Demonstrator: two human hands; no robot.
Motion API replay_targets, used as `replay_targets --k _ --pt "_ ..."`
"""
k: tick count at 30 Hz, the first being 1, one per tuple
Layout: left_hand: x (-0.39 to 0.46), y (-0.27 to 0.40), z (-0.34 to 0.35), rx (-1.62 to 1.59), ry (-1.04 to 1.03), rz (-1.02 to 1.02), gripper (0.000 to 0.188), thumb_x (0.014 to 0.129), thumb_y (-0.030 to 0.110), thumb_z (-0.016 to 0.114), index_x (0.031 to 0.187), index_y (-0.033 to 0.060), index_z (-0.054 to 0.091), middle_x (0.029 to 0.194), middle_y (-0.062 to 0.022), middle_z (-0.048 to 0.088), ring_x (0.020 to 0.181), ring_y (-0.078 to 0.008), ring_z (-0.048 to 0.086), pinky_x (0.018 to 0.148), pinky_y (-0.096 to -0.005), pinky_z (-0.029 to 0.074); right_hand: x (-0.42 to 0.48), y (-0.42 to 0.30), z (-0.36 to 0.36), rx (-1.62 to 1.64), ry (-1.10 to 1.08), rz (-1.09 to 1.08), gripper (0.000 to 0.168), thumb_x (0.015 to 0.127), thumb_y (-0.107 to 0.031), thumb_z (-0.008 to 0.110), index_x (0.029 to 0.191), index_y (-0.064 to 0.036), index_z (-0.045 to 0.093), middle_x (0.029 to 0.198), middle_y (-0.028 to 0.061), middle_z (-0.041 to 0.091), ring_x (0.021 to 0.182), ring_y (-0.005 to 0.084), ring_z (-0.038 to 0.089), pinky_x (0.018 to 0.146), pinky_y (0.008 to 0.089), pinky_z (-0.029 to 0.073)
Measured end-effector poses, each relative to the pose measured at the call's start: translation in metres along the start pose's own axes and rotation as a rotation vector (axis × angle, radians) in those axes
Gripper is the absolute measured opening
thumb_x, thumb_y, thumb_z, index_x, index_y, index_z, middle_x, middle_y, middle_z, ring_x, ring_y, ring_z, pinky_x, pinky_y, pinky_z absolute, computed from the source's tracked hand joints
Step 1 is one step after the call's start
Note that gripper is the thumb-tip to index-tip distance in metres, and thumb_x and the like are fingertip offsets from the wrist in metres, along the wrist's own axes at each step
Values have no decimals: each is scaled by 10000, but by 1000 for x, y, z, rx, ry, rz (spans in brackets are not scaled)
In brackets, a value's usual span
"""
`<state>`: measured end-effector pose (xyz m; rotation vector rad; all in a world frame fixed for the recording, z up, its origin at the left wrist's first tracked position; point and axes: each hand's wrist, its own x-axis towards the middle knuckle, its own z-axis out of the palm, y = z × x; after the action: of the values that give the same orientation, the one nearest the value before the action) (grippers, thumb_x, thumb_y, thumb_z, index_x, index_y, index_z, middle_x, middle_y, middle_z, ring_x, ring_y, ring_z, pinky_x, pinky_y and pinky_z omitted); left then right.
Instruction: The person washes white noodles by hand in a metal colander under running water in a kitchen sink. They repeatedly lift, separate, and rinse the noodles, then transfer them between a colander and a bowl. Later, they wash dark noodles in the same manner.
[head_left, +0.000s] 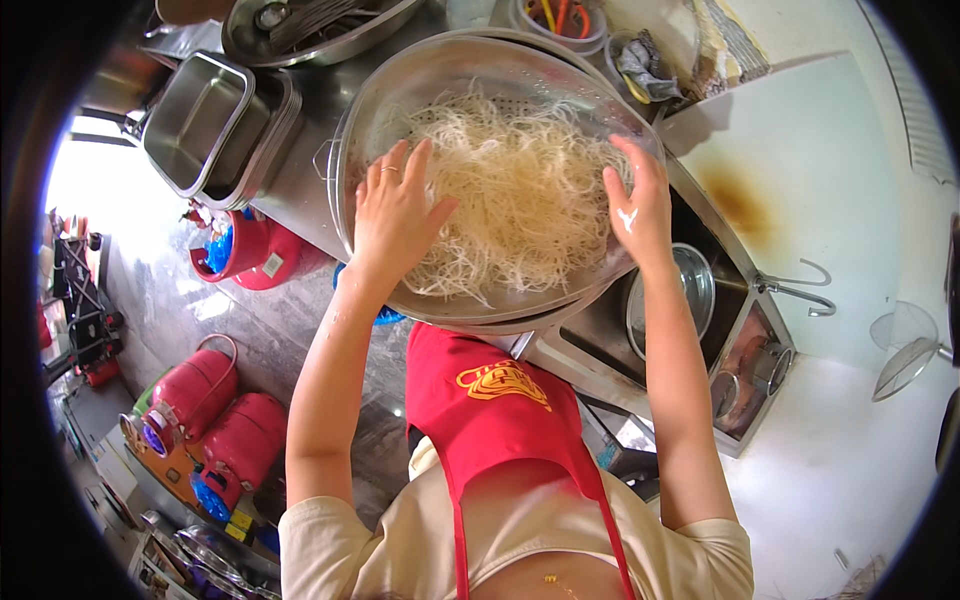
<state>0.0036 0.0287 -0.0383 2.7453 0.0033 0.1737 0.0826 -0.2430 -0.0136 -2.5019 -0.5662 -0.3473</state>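
Observation:
A large steel colander is in front of me, holding a heap of thin pale noodles. It sits in or on another wide metal vessel, whose rim shows around it. My left hand lies at the left side of the heap, fingers spread, a ring on one finger. At the right side, my right hand is curved beside the noodles, with a white wet smear on its back. Neither hand grips anything. Small holes show in the colander's far wall.
Stacked steel pans and a metal bowl of utensils stand beyond at left. A sink with a metal bowl and a faucet are at right. Red gas cylinders stand on the floor.

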Motion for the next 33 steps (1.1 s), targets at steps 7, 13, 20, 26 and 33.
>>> replay_targets --k 7,13,20,26,33 --pt "33 -2 7 -343 -289 -125 550 715 271 655 1233 184 492 1005 -201 605 827 -375 614 728 -442 494 1 -62 48 -127 -410 12 606 690 -234 759 1236 -145 512 1114 189 580 1033 339 557 853 419 463" --pt "58 4 -40 -596 -228 -202 315 715 195 628 1027 146 628 708 -141 645 752 -337 622 698 -429 483 49 -49 -6 180 -341 281 341 694 10 672 1019 -28 573 851 139 660 766 200 648 692 282 481" --pt "81 40 -92 -642 -98 43 325 718 18 622 1039 62 590 814 -112 625 692 -146 600 629 -313 467 68 -52 -59 459 -178 227 378 707 139 545 1055 -7 564 943 30 630 879 87 556 814 231 433" --pt "82 42 -106 -815 -140 96 355 702 -63 569 1046 26 549 972 -45 594 977 -92 539 827 -242 442 58 -77 -69 595 -232 207 373 733 88 611 1085 -12 540 972 37 610 928 88 555 818 232 441" --pt "19 7 -80 -588 -413 60 447 696 44 669 1126 70 550 1069 -87 552 1067 -201 531 908 -307 412 16 -48 -21 426 -648 82 589 713 -131 755 1226 -61 474 1125 128 578 1024 247 566 874 340 452"
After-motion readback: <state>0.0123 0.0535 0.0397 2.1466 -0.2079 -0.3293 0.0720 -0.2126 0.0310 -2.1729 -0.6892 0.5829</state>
